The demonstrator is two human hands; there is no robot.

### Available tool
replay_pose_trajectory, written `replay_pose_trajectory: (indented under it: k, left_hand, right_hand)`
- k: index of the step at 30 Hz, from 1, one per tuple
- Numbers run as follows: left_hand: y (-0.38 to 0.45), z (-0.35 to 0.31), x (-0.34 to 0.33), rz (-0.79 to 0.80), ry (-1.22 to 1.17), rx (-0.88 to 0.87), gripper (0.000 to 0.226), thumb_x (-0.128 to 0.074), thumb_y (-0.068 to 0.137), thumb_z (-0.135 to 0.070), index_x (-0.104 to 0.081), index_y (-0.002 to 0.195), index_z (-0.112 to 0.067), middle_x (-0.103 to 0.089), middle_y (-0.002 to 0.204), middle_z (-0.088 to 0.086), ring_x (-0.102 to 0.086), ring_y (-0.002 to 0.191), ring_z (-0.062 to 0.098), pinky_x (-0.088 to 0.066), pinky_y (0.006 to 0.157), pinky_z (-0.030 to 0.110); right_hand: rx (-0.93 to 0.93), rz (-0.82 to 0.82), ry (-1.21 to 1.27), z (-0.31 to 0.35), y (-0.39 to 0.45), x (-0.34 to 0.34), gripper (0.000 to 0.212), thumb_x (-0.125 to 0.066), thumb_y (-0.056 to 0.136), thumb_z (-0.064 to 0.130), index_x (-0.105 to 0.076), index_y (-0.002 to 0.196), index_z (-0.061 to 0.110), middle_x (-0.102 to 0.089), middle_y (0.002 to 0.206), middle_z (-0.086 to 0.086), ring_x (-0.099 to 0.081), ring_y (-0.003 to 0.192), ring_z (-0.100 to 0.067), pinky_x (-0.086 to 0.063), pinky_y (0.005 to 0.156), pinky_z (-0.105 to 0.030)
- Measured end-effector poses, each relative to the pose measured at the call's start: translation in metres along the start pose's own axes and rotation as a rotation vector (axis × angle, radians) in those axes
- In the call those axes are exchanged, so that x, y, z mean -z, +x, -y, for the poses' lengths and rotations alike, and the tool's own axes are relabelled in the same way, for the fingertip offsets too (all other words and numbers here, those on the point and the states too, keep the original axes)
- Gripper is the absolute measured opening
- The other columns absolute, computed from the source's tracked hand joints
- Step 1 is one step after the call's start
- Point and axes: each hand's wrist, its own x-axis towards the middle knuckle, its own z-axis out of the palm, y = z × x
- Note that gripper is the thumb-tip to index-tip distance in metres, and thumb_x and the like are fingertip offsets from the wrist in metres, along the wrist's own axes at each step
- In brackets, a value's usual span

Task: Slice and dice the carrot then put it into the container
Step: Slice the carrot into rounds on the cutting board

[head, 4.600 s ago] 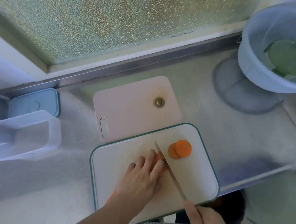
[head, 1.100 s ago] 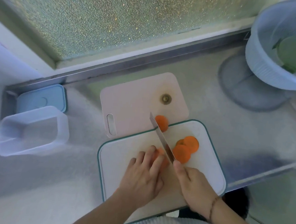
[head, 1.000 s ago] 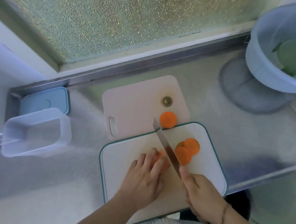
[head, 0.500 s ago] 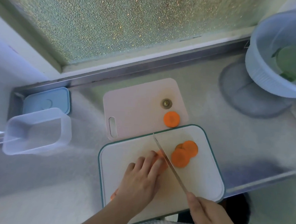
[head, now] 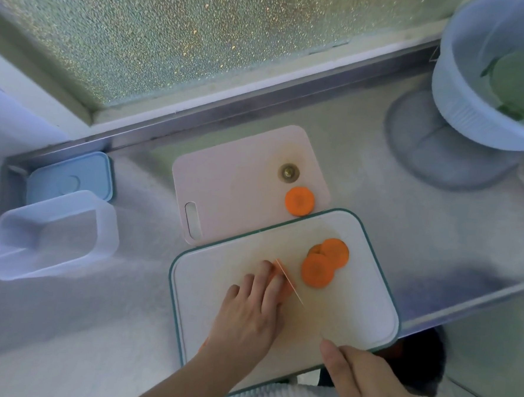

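Note:
On the white, green-rimmed cutting board (head: 355,314), my left hand (head: 249,311) holds the carrot (head: 285,281) down, covering most of it. A thin knife blade (head: 290,284) stands edge-on at the carrot's cut end, beside my fingertips. My right hand (head: 366,385) grips the knife handle at the board's near edge; the handle is hidden. Three orange slices (head: 324,265) lie overlapped right of the blade. Another slice (head: 300,201) lies on the pink board (head: 234,181) behind. The clear plastic container (head: 53,234) stands at the left.
A blue lid (head: 70,176) lies behind the container in the counter's corner. A pale blue colander (head: 492,74) with green leaves stands at the far right on the steel counter (head: 406,225). The counter's front edge runs just right of the white board.
The knife came down from a raised slant to stand edge-on at the carrot's end. My right hand slid back toward me. One slice rolled onto the pink board about a second ago.

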Motion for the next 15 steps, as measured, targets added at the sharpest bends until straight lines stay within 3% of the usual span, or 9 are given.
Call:
replay_pose_trajectory:
  k: [1,3,6,9,11,12,13,14,15]
  left_hand:
    - [0.000,0.000,0.000,-0.007,0.007,-0.008,0.050,-0.046,0.094,-0.025,-0.040,0.140,-0.007,-0.047,0.139,0.015,-0.062,0.087,0.031,-0.053,0.061,0.039]
    - [0.000,0.000,0.000,-0.010,0.019,-0.018,0.048,-0.044,0.094,-0.024,-0.041,0.139,-0.007,-0.046,0.139,0.016,-0.062,0.086,0.031,-0.053,0.060,0.039]
    - [-0.001,-0.001,-0.002,0.002,0.057,-0.039,0.048,-0.044,0.093,-0.024,-0.042,0.137,-0.006,-0.044,0.137,0.016,-0.062,0.083,0.032,-0.052,0.058,0.038]
    - [0.000,0.001,-0.002,-0.001,0.051,-0.031,0.051,-0.053,0.091,-0.025,-0.042,0.137,-0.008,-0.043,0.138,0.015,-0.062,0.082,0.031,-0.052,0.057,0.039]
    - [0.000,0.002,-0.001,-0.001,0.036,-0.021,0.051,-0.052,0.090,-0.025,-0.042,0.137,-0.008,-0.043,0.137,0.014,-0.061,0.080,0.031,-0.052,0.056,0.039]
    - [0.001,0.002,0.000,0.000,0.026,-0.014,0.050,-0.050,0.090,-0.025,-0.042,0.137,-0.009,-0.043,0.137,0.014,-0.060,0.079,0.031,-0.052,0.056,0.039]
    - [0.001,0.002,0.001,0.005,0.019,-0.015,0.051,-0.049,0.089,-0.025,-0.042,0.137,-0.009,-0.043,0.137,0.014,-0.060,0.079,0.031,-0.052,0.056,0.038]
    - [0.001,0.002,0.001,0.014,0.020,-0.021,0.052,-0.049,0.088,-0.025,-0.041,0.137,-0.009,-0.043,0.137,0.014,-0.060,0.080,0.031,-0.052,0.057,0.038]
    - [0.001,0.002,0.001,0.018,0.025,-0.028,0.052,-0.049,0.087,-0.025,-0.041,0.137,-0.009,-0.042,0.137,0.014,-0.060,0.081,0.032,-0.052,0.058,0.039]
  right_hand:
    - [0.030,0.033,0.158,0.010,0.007,-0.007,0.053,-0.021,0.094,0.072,-0.064,0.090,0.041,-0.048,0.048,0.014,-0.047,0.047,0.001,-0.043,0.053,-0.013]
    - [0.112,0.090,0.237,0.018,0.018,-0.008,0.075,-0.011,0.079,0.080,-0.059,0.070,0.023,-0.056,0.054,0.006,-0.052,0.054,-0.004,-0.041,0.053,-0.014]
    - [0.153,0.158,0.314,0.039,0.051,-0.003,0.068,-0.019,0.076,0.070,-0.056,0.068,0.014,-0.058,0.061,-0.002,-0.054,0.061,-0.010,-0.046,0.067,-0.026]
    - [0.116,0.184,0.384,0.043,0.071,-0.009,0.074,-0.021,0.083,0.067,-0.059,0.072,0.005,-0.058,0.062,-0.002,-0.052,0.059,-0.012,-0.045,0.067,-0.032]
    - [0.155,0.221,0.368,0.031,0.052,-0.013,0.064,-0.022,0.094,0.058,-0.066,0.085,0.011,-0.064,0.067,-0.002,-0.059,0.065,-0.010,-0.045,0.072,-0.025]
    - [0.177,0.195,0.276,0.016,0.036,-0.014,0.052,-0.021,0.103,0.048,-0.065,0.094,0.023,-0.062,0.062,0.006,-0.057,0.063,-0.001,-0.043,0.077,-0.017]
    - [0.019,0.241,0.287,0.017,0.026,-0.001,0.040,-0.020,0.106,0.042,-0.056,0.092,0.041,-0.046,0.046,0.017,-0.049,0.059,0.011,-0.036,0.082,-0.005]
    - [-0.064,0.142,0.137,0.014,0.014,0.001,0.038,-0.019,0.104,0.046,-0.042,0.075,0.051,-0.022,0.035,0.013,-0.038,0.058,0.018,-0.025,0.078,0.007]
    - [-0.163,0.158,0.092,0.004,0.009,0.000,0.050,-0.017,0.101,0.054,-0.031,0.056,0.038,-0.012,0.034,0.002,-0.032,0.064,0.023,-0.020,0.070,0.011]
